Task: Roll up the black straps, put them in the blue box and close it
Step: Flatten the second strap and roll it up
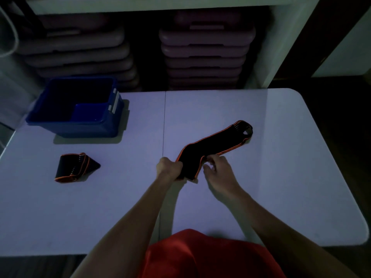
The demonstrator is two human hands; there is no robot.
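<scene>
Diagonally — strap [210, 145] runs near-left to far-right.

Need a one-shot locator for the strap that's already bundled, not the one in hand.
Start at the white table and find the open blue box at its far left corner. Nearer the person than the box lies the bundled strap, black with orange edging. No hand touches it, whereas the other strap lies stretched out at mid-table, with the left hand gripping its near end.

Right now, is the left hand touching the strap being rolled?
Touching. The head view shows the left hand gripping the near end of the long black strap, its fingers curled round the fabric.
</scene>
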